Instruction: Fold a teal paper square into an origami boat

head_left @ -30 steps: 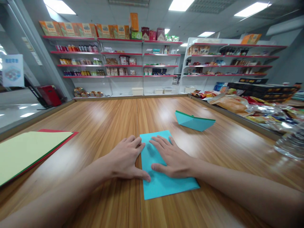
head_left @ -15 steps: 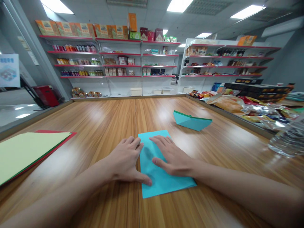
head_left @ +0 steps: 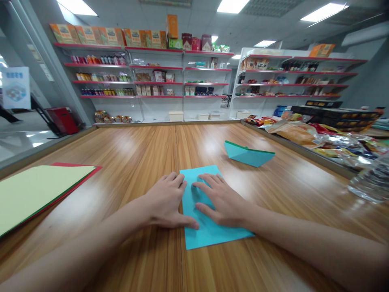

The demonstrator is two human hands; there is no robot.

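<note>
A light blue sheet of paper (head_left: pixel 209 239), apparently folded over, lies flat on the wooden table in front of me. My left hand (head_left: pixel 168 200) rests at its left edge, thumb stretched over the paper and fingers along the border. My right hand (head_left: pixel 223 200) lies over the middle and right of the sheet, its fingers spread and touching it. Both hands are open. Beyond them, to the right, stands a folded paper boat (head_left: pixel 249 155), blue with a green rim.
Coloured paper sheets (head_left: pixel 39 186), pale yellow on top, lie at the left. A clear plastic bottle (head_left: pixel 370 182) stands at the right edge. Packaged snacks (head_left: pixel 304 134) are heaped beyond the table's right border. Stocked shelves (head_left: pixel 158 67) line the back.
The view has shifted slightly, so everything sits a little further right. My right fingers have moved a little over the paper; the left hand stays at the edge.
</note>
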